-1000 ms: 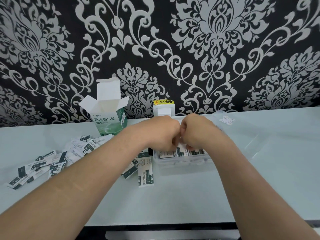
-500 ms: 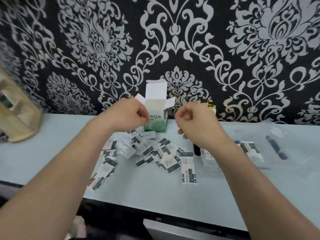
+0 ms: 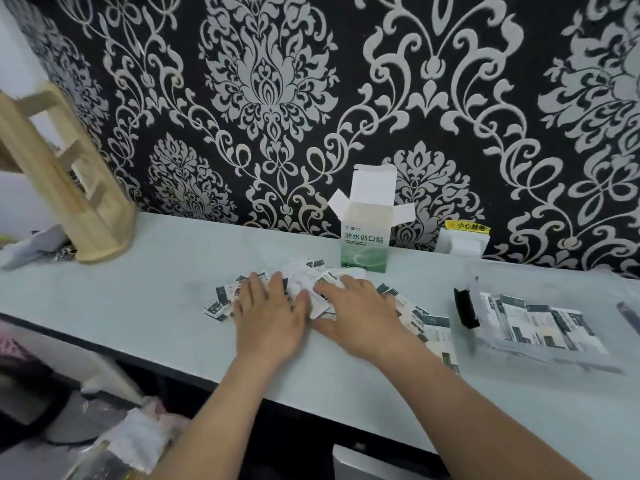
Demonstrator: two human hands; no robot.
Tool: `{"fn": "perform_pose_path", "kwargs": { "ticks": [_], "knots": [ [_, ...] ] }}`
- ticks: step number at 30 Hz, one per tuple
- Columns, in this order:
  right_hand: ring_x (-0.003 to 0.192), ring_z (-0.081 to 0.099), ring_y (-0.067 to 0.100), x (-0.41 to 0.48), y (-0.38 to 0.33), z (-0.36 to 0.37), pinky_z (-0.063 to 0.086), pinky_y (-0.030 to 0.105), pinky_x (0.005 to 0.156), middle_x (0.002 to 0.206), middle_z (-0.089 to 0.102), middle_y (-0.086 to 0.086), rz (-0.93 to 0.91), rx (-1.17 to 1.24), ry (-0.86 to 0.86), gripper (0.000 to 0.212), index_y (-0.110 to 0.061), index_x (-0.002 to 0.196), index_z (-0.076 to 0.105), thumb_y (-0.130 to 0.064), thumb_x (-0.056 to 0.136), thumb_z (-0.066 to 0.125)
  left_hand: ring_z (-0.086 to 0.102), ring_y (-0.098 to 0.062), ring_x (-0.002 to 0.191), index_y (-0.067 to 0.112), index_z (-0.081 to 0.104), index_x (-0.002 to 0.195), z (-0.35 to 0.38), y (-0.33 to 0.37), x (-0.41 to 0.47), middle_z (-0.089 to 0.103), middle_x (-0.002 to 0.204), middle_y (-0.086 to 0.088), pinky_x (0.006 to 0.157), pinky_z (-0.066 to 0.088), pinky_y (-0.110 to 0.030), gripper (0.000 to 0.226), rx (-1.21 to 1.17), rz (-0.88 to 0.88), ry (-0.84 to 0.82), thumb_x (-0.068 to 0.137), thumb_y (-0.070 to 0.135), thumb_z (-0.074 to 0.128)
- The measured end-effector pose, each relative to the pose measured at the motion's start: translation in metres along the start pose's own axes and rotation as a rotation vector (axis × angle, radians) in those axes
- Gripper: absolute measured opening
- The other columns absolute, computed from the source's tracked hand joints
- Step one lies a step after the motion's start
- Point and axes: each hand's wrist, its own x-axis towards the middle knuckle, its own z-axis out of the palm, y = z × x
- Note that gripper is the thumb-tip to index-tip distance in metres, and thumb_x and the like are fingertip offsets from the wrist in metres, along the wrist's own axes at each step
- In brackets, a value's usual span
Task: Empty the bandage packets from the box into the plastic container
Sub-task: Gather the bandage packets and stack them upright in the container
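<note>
Your left hand (image 3: 268, 320) and right hand (image 3: 360, 313) lie on the packets (image 3: 221, 303), so you cannot see the ones under them. Your right arm hides more. The print on them is too small to read. The rack (image 3: 69, 188) is cut off at the left edge. The container (image 3: 554, 358) looks blurry.

On my feed all I get of the person is two arms. The left grip (image 3: 268, 317) and the right grip (image 3: 360, 318) are bare hands, uncovered to the fingertips. The left forearm (image 3: 221, 410) and right forearm (image 3: 485, 410) are bare too, from the wrists back past the near edge of the desk (image 3: 138, 271) to where my view ends.
</note>
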Motion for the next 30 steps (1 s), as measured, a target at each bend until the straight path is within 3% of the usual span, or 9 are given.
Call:
{"fn": "perform_pose_path", "kwargs": {
  "ticks": [3,5,9,11,15,19,23,27,30],
  "knots": [
    [0.119,0.047,0.027,0.004,-0.003,-0.003,0.034,0.046,0.095,0.123,0.055,0.002,0.011,-0.076,0.106,0.035,-0.033,0.124,0.055,-0.042,0.090,0.057,0.030,-0.035,0.136,0.011,0.046,0.130,0.002,0.012,0.003,0.044,0.138,-0.015,0.111,0.024,-0.046,0.046,-0.154,0.059,0.111,0.095,0.039,0.034],
    [0.114,0.052,0.026,0.003,0.000,-0.006,0.038,0.042,0.091,0.118,0.060,0.003,0.018,-0.091,0.186,0.027,-0.029,0.116,0.061,-0.027,0.089,0.060,0.043,-0.030,0.126,0.012,0.052,0.126,0.001,0.024,0.001,0.054,0.128,-0.009,0.107,0.031,-0.043,0.037,-0.362,0.042,0.155,0.092,0.022,0.043],
    [0.105,0.061,0.026,-0.002,0.010,-0.012,0.048,0.033,0.084,0.109,0.069,0.003,0.056,0.079,0.280,0.028,-0.023,0.108,0.070,-0.010,0.085,0.060,0.059,-0.035,0.109,0.042,0.052,0.108,-0.012,0.036,0.001,0.061,0.118,-0.003,0.095,0.047,-0.057,0.051,-0.725,-0.066,0.021,0.066,0.017,0.040],
    [0.101,0.061,0.025,-0.003,0.015,-0.017,0.047,0.030,0.082,0.106,0.070,0.002,0.114,0.173,0.299,0.028,-0.024,0.107,0.070,-0.011,0.086,0.058,0.057,-0.035,0.111,0.046,0.052,0.110,-0.023,0.035,0.008,0.057,0.122,0.000,0.093,0.047,-0.058,0.053,-0.522,-0.017,-0.073,0.066,0.016,0.043],
    [0.088,0.060,0.023,-0.005,0.024,-0.025,0.043,0.029,0.070,0.090,0.064,-0.002,0.159,0.245,0.349,0.027,-0.026,0.101,0.066,-0.007,0.085,0.056,0.030,-0.024,0.135,0.036,0.034,0.142,-0.037,0.031,0.014,0.037,0.146,0.006,0.108,0.028,-0.051,0.067,0.082,0.144,-0.202,0.083,0.030,0.064],
    [0.080,0.061,0.016,-0.008,0.024,-0.032,0.052,0.031,0.074,0.083,0.058,-0.010,0.107,0.421,0.417,0.031,-0.027,0.107,0.064,-0.005,0.087,0.056,0.021,-0.027,0.141,0.038,0.018,0.149,-0.040,0.030,0.024,0.023,0.155,0.006,0.111,0.025,-0.056,0.082,0.072,0.168,-0.349,0.083,0.046,0.067],
    [0.057,0.058,0.002,-0.010,0.011,-0.031,0.044,0.012,0.051,0.083,0.063,-0.011,-0.056,0.482,0.223,0.032,-0.023,0.094,0.075,-0.002,0.092,0.050,0.007,-0.027,0.147,0.041,0.015,0.150,-0.050,0.031,0.037,0.006,0.162,0.006,0.116,0.018,-0.050,0.080,0.040,0.199,-0.452,0.088,0.032,0.063],
    [0.084,0.067,0.023,-0.010,0.004,-0.018,0.056,0.034,0.075,0.106,0.066,0.003,-0.097,0.236,-0.001,0.044,-0.026,0.104,0.075,0.001,0.089,0.044,0.024,-0.027,0.139,0.036,0.015,0.151,-0.050,0.031,0.040,0.028,0.153,-0.001,0.111,0.030,-0.043,0.081,0.052,0.185,-0.486,0.088,0.024,0.063],
    [0.110,0.054,0.023,-0.009,0.006,-0.015,0.047,0.031,0.090,0.119,0.058,0.004,-0.085,0.113,0.010,0.044,-0.028,0.112,0.072,-0.002,0.088,0.046,0.033,-0.028,0.135,0.031,0.016,0.151,-0.047,0.032,0.045,0.033,0.149,-0.006,0.109,0.035,-0.046,0.089,-0.012,0.161,-0.431,0.082,0.022,0.072]
  ]
}}
